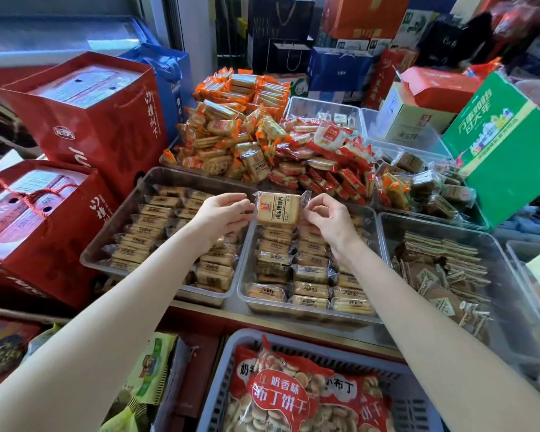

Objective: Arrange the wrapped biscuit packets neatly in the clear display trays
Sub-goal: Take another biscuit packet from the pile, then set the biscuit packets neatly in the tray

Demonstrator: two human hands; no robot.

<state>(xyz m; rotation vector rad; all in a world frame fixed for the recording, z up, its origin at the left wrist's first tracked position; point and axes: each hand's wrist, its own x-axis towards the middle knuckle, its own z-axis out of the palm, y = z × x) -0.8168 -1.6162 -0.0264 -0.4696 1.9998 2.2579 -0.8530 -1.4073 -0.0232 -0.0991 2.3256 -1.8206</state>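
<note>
A wrapped biscuit packet (278, 208) with a tan biscuit and a red logo is held upright above the far end of the middle clear tray (243, 288). My left hand (223, 213) pinches its left wrapper edge. My right hand (329, 216) pinches its dark right wrapper edge. Rows of like packets fill the middle tray and the left clear tray (113, 232) below my arms.
A heap of orange and red packets (256, 135) lies behind the trays. A clear tray of brown packets (443, 275) stands at the right. Red gift bags (91, 113) stand left, a green box (508, 151) right, a grey basket of biscuit bags (293, 397) near me.
</note>
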